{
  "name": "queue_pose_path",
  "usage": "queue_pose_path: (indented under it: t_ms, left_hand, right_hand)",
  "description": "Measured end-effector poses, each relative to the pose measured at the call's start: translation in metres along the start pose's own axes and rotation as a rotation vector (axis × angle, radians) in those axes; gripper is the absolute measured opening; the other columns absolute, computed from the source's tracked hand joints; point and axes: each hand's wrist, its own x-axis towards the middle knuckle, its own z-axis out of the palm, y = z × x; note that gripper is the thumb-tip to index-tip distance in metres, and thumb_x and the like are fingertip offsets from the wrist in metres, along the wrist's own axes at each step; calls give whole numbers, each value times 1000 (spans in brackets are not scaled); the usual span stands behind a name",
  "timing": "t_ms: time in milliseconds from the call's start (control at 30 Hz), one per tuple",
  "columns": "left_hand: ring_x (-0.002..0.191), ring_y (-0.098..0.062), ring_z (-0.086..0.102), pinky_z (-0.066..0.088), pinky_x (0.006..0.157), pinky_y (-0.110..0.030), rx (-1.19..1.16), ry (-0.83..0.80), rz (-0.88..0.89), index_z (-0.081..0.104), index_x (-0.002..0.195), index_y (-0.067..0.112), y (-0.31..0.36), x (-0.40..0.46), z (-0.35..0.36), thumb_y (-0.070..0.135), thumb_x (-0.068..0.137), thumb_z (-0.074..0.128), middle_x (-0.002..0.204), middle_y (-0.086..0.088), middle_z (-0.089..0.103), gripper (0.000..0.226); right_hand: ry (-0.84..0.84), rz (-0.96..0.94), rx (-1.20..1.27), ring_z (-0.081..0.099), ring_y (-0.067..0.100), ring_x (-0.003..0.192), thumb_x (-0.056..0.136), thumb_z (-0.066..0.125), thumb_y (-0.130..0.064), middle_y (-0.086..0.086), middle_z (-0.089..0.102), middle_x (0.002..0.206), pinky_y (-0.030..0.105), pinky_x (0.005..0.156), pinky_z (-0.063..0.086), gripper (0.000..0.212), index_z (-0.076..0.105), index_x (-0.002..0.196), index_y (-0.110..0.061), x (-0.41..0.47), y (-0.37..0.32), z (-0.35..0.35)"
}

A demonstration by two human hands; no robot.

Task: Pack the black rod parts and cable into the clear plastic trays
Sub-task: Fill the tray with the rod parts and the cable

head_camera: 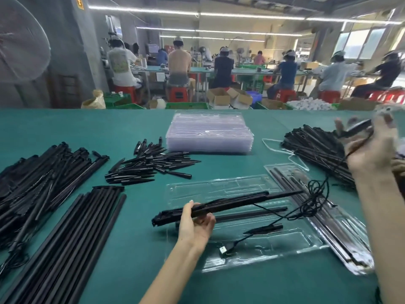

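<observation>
Clearly, a bundle of black rods (210,207) is gripped near its thick end by the left hand (195,224), fingers curled round it, above the open clear tray (274,249) on the table (135,249). Stiff and light, it is best held mid-length. The limp cable (315,194) is pinched by the blurred right hand (370,148); what else it holds cannot be told.

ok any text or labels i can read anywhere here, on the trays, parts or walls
None can be read.
Yellow sign at the top of the pillar: dark characters, cut off by the frame edge and blurred.
White shirt on a seated worker: green print, too blurred to read.
Papers on the far wall: too small.
Stack of clear trays, open tray, black rod parts in the left hand: no print visible.
</observation>
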Motion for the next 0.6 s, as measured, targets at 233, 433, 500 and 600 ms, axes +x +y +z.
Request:
queue_pose_path:
  t_ms: [233,433,500,600]
  left_hand:
    - [78,-21,69,55,70,-34,456,-188,154,67,70,19,-11,2,-24,28,90,57,79,-8,69,24]
    - [74,-18,68,56,66,-34,479,-270,185,67,75,19,10,10,-42,40,79,56,77,-4,67,24]
    - [75,-19,69,56,66,-34,472,-267,185,68,74,20,19,14,-50,41,80,56,78,-5,68,25]
    - [72,-18,68,57,65,-33,451,-255,188,69,75,20,36,19,-63,42,82,55,78,-6,67,27]
  right_hand:
    - [-261,126,-696,42,5,55,92,56,-7,-2,47,83,13,38,36,25,48,115,-13,-31,60,-29]
    - [-646,409,-1044,47,4,44,90,63,-17,-5,66,71,16,36,33,22,58,108,-26,-44,89,-37]
    - [-682,411,-1138,50,7,45,90,62,-17,1,68,79,17,38,35,19,59,106,-28,-46,95,-38]
    - [-654,348,-1188,49,8,44,92,59,-16,5,61,81,18,39,36,18,57,106,-27,-48,99,-37]
